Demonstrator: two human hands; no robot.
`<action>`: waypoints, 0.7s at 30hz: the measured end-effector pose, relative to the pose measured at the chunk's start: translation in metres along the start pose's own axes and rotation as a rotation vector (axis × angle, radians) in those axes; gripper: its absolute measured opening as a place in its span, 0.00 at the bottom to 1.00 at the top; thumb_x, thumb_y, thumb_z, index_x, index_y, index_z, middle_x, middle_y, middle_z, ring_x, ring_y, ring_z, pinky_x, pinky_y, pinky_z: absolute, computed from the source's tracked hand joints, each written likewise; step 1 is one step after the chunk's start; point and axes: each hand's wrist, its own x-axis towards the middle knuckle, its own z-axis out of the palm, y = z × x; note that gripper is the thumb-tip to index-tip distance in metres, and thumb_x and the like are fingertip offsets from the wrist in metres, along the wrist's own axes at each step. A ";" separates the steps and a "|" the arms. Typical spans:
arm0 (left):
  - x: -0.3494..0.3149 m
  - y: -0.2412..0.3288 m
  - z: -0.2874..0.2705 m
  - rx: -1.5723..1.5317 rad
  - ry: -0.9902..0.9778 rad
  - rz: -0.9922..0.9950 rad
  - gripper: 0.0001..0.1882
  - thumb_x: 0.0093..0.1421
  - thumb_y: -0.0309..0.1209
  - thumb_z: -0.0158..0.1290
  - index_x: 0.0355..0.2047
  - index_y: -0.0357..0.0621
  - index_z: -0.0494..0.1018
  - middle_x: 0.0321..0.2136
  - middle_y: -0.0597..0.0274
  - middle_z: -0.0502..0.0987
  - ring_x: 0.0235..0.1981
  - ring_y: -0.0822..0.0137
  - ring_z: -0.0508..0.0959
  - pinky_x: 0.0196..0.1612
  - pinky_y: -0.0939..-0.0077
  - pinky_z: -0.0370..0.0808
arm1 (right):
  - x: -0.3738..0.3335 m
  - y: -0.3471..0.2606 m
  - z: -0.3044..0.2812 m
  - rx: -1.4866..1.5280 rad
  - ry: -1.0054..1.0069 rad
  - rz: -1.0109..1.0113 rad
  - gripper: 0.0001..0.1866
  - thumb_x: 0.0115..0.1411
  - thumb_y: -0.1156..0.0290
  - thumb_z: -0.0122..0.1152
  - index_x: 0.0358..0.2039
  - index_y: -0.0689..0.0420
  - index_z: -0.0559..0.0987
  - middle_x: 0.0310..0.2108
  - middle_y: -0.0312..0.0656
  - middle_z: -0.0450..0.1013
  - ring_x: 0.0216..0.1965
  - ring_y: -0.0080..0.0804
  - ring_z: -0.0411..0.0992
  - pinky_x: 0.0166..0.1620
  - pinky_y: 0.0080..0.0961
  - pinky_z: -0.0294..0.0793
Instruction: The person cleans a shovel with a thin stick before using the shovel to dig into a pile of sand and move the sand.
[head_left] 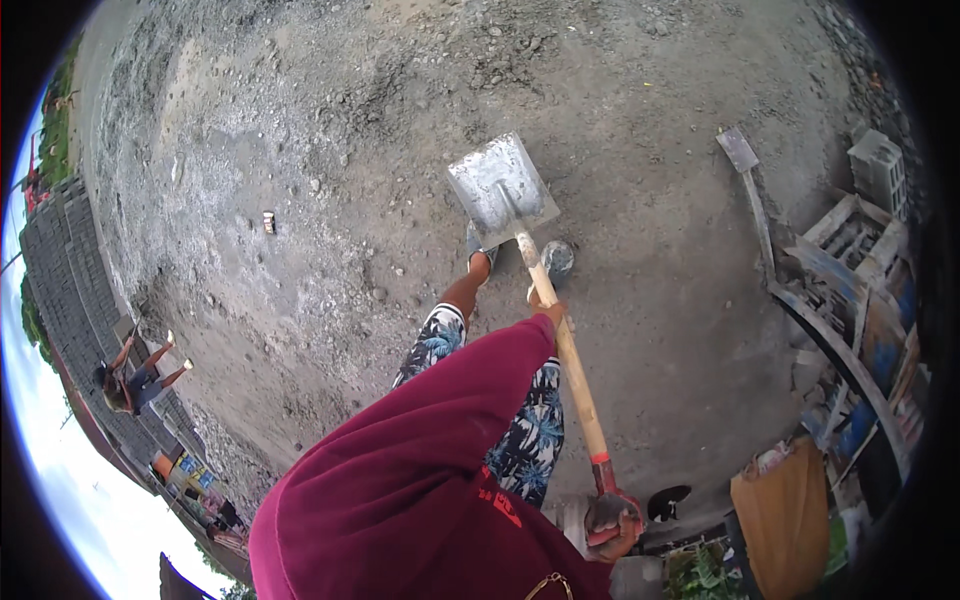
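Observation:
I hold a square-bladed shovel (503, 190) with a pale wooden shaft and a red grip at its top. Its grey metal blade is streaked with whitish residue and sits just ahead of my feet, over the gravelly ground. My left hand (550, 312) is wrapped round the shaft's middle, partly hidden by the maroon sleeve (430, 400). Down at the lower right, my right hand (615, 530) closes on the red handle (606, 480). One grey shoe (558, 260) shows beside the shaft, the other just behind the blade.
Another shovel-like tool (738, 150) lies at the right, near a grey crate (880, 165) and piled wooden scraps (850, 260). A brown sheet (785, 515) hangs at lower right. A small object (269, 222) lies on the ground. At far left, a person (130, 380) is near stacked blocks (70, 250).

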 end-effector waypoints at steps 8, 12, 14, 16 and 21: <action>0.079 -0.017 -0.018 0.150 -0.071 -0.006 0.17 0.58 0.34 0.55 0.40 0.35 0.66 0.21 0.51 0.76 0.20 0.57 0.80 0.20 0.61 0.78 | 0.111 0.108 0.054 0.026 0.109 0.142 0.07 0.60 0.64 0.52 0.27 0.50 0.69 0.16 0.30 0.63 0.13 0.22 0.62 0.16 0.21 0.63; 0.009 -0.059 -0.007 -0.105 -0.143 0.013 0.13 0.57 0.34 0.56 0.35 0.40 0.66 0.18 0.56 0.73 0.15 0.59 0.76 0.18 0.61 0.77 | 0.107 0.109 0.053 0.144 -0.104 0.170 0.06 0.61 0.65 0.52 0.28 0.50 0.69 0.16 0.30 0.62 0.14 0.22 0.61 0.17 0.21 0.64; -0.017 -0.088 -0.006 -0.181 -0.118 0.129 0.13 0.56 0.35 0.56 0.33 0.41 0.66 0.17 0.57 0.71 0.14 0.60 0.74 0.17 0.61 0.77 | 0.116 0.097 0.053 0.223 -0.149 0.238 0.07 0.61 0.65 0.52 0.26 0.50 0.69 0.15 0.31 0.63 0.13 0.23 0.62 0.17 0.23 0.66; -0.019 -0.090 0.001 -0.131 -0.066 0.189 0.14 0.55 0.35 0.56 0.33 0.39 0.66 0.17 0.57 0.71 0.14 0.61 0.74 0.16 0.62 0.75 | 0.119 0.086 0.051 0.353 -0.228 0.375 0.10 0.62 0.66 0.52 0.23 0.51 0.68 0.13 0.33 0.64 0.12 0.26 0.64 0.17 0.26 0.69; -0.033 -0.073 0.001 0.089 0.092 0.143 0.12 0.55 0.32 0.54 0.31 0.36 0.67 0.18 0.58 0.71 0.14 0.62 0.74 0.17 0.64 0.74 | 0.098 0.073 0.064 0.336 -0.215 0.350 0.12 0.62 0.65 0.53 0.22 0.50 0.67 0.13 0.33 0.64 0.12 0.26 0.63 0.17 0.25 0.68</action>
